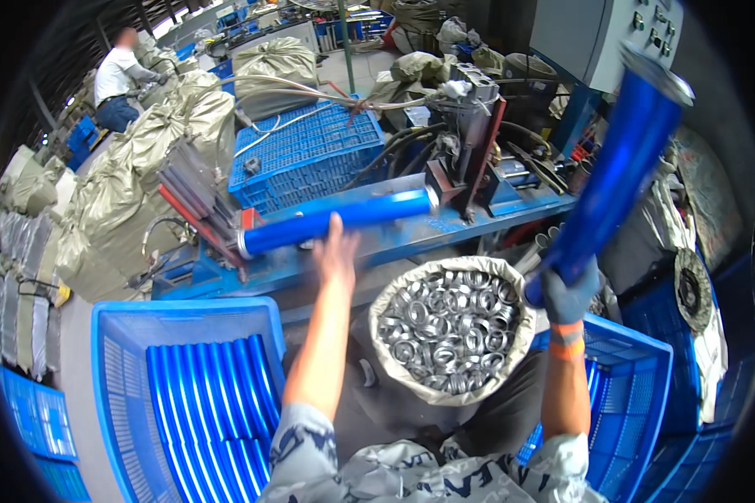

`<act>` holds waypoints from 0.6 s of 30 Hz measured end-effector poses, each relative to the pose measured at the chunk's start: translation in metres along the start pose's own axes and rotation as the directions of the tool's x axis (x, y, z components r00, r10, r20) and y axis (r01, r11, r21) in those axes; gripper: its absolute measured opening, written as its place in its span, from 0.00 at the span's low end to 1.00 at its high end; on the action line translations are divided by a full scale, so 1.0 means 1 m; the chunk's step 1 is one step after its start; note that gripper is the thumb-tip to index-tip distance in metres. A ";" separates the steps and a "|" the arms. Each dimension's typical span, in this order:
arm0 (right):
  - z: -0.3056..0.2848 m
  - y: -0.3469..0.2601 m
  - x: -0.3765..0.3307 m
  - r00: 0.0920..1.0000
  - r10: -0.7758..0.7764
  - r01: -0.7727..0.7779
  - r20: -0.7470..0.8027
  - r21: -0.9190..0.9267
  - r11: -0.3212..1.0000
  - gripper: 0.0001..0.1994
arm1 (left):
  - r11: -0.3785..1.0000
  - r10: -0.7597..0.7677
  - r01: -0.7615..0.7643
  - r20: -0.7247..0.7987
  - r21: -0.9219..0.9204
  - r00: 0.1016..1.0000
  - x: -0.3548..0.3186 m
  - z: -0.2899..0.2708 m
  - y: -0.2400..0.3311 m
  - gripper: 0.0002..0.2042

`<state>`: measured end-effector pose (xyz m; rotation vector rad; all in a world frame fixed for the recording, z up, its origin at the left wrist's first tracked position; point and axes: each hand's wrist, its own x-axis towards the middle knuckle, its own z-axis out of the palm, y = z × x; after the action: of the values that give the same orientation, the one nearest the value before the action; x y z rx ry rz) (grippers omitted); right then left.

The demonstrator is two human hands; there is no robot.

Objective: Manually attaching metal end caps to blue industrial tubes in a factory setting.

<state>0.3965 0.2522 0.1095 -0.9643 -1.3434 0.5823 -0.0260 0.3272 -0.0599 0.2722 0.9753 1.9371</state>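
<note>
A shiny blue metal tube point(344, 220) lies across the blue machine bench between two end fixtures, with a silver ring at each end. My bare left hand point(335, 256) reaches to its near side, one finger stretched onto the tube; the other fingers are blurred. My right hand point(569, 293), in a grey glove with an orange cuff, is closed around the lower end of a second blue tube point(617, 159). That tube is raised and tilted up to the right, a silver ring at its top. Between my arms stands a sack point(379, 369) full of loose metal rings point(449, 327).
A blue crate point(101, 360) at the left holds rows of blue tubes point(214, 394). Another blue crate point(646, 402) stands at the right. Beyond the bench point(394, 239) are stacked blue crates point(310, 147), hoses and bulging sacks point(176, 126). A person point(122, 80) works far left.
</note>
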 end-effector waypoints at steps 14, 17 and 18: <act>-0.348 0.026 -0.203 0.926 0.185 -0.329 -0.329 -0.462 0.824 0.45 | 0.948 -0.210 0.239 -0.153 0.209 0.966 0.116 -0.009 -0.049 0.48; -0.381 0.052 -0.227 0.892 0.124 -0.342 -0.435 -0.467 0.816 0.45 | 0.964 -0.145 0.180 -0.178 0.195 0.973 0.111 -0.023 -0.031 0.50; -0.418 0.066 -0.251 0.806 0.241 -0.472 -0.541 -0.341 0.813 0.41 | 0.959 -0.168 0.200 -0.166 0.201 0.972 0.102 -0.018 -0.039 0.51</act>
<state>0.7687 -0.0217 -0.0597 -1.6737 -0.8509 0.2715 -0.0671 0.4112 -0.1197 0.1564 1.2678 1.6998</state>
